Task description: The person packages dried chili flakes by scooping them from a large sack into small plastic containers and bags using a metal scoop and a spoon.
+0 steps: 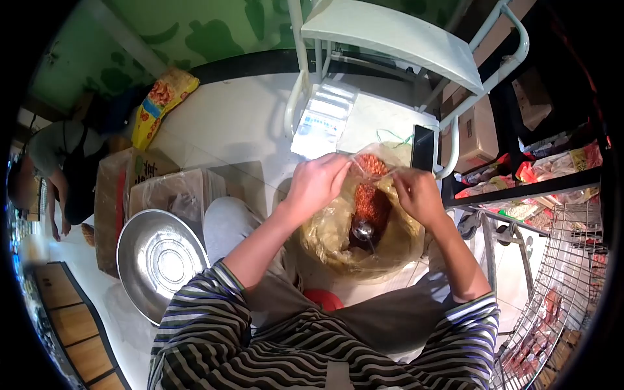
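Between my knees stands a large, clear yellowish plastic bag (322,237) with its mouth spread wide. Inside it lies a reddish-orange granular food (372,203), with a shiny metal spoon or scoop (363,230) resting in it. My left hand (318,183) pinches the edge of a small clear bag (372,165) that holds some of the same red food, above the far side of the large bag. My right hand (418,195) has its fingers closed at the other side of the small bag's edge.
A metal bowl (161,263) sits at the left by cardboard boxes (112,208). Ahead is a white step stool (390,32) with plastic packs (325,117) and a phone (423,148). A wire basket (552,292) stands right; another person (62,156) bends at far left.
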A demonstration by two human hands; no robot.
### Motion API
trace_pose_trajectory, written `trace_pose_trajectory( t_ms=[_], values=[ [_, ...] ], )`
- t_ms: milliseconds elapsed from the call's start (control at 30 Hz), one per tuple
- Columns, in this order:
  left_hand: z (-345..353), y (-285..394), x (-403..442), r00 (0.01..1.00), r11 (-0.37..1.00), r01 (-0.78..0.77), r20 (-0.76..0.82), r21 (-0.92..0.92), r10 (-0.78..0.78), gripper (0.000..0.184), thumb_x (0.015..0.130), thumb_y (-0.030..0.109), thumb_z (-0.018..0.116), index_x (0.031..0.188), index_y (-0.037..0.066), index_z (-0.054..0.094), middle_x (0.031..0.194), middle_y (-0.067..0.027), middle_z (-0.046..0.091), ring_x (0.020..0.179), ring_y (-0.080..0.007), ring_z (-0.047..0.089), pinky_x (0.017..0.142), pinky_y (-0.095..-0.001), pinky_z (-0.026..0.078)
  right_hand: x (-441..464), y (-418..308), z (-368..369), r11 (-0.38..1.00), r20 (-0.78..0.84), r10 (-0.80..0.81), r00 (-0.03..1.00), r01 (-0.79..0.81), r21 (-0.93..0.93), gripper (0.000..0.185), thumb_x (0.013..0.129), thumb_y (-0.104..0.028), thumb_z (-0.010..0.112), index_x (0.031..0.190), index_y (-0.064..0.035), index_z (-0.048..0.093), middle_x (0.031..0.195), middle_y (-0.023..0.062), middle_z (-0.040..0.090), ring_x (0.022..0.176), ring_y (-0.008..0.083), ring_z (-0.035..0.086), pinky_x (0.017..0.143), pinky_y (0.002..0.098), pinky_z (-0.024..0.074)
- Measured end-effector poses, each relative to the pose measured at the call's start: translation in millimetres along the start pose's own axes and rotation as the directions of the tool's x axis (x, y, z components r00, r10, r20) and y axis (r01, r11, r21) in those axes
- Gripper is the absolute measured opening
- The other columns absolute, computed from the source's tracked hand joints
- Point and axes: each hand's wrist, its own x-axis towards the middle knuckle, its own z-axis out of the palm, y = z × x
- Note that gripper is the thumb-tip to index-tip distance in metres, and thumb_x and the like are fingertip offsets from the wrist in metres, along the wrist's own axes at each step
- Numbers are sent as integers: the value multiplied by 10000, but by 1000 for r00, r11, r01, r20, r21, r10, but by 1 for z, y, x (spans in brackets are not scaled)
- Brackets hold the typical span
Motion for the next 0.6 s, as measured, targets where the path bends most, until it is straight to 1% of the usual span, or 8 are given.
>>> trace_pose_trajectory(
  t_ms=[67, 133, 200, 267, 367, 433, 533, 600],
  values=[
    [8, 8, -1, 987, 994, -109, -119, 1, 108, 99, 888, 112, 609, 936, 50, 671, 835, -159, 679, 642, -342, 657, 570, -422, 531, -1, -6, 10, 997, -120, 4, 993, 5, 73, 115, 853, -88, 623, 822, 9, 676, 663, 230, 611, 596, 410, 602, 590, 468, 497],
    [10, 3, -2, 992, 995, -91, -85, -36, 88, 103, 897, 113, 606, 936, 45, 672, 811, -169, 681, 617, -347, 652, 556, -430, 522, -4, -4, 10, 995, -8, -35, 999, 35, -90, 116, 855, -81, 623, 801, 14, 662, 651, 226, 609, 585, 406, 601, 579, 469, 495],
    [-1, 4, 2, 997, 998, 64, -45, -16, -65, 103, 908, 119, 602, 931, 43, 667, 753, -172, 670, 606, -356, 645, 547, -439, 512, -4, -1, 9, 997, -15, 2, 1000, -4, -83, 121, 848, -78, 625, 772, 12, 652, 646, 229, 606, 580, 403, 603, 581, 470, 498],
    [6, 6, 0, 995, 998, 25, -96, -55, -30, 93, 913, 94, 612, 947, 30, 671, 692, -170, 638, 579, -329, 635, 525, -407, 472, -3, -6, 9, 1000, -121, 10, 993, -8, 15, 171, 853, -107, 627, 728, 8, 640, 631, 228, 600, 572, 400, 603, 584, 473, 497],
    [11, 5, -2, 994, 996, -87, -61, 7, 87, 112, 922, 107, 611, 956, 24, 679, 691, -175, 638, 588, -329, 640, 527, -402, 468, -6, 1, 8, 999, -29, -8, 1000, 6, -54, 171, 853, -97, 611, 723, 8, 645, 630, 222, 601, 568, 391, 605, 592, 468, 502],
    [3, 3, 1, 996, 996, 92, 13, 1, -92, 117, 912, 103, 621, 961, 21, 689, 713, -181, 647, 612, -335, 650, 544, -397, 482, -2, 8, 3, 995, 8, 46, 999, -45, -85, 149, 838, -78, 594, 724, 2, 646, 628, 221, 596, 579, 388, 610, 615, 468, 514],
    [13, 6, 1, 1000, 1000, -4, -30, -16, 3, 124, 906, 89, 628, 981, 17, 696, 705, -188, 645, 612, -339, 654, 557, -396, 492, -4, -2, 1, 997, 66, 46, 997, -42, -63, 216, 879, -132, 587, 721, 3, 647, 595, 226, 575, 575, 399, 601, 609, 472, 510],
    [16, 5, 1, 1000, 1000, -18, -5, -5, 18, 135, 900, 71, 633, 1005, 17, 698, 699, -187, 656, 624, -326, 674, 574, -387, 508, -5, 3, 5, 997, -26, -70, 997, 69, -39, 238, 901, -147, 577, 729, 1, 647, 596, 224, 578, 573, 405, 594, 602, 472, 506]
  ],
)
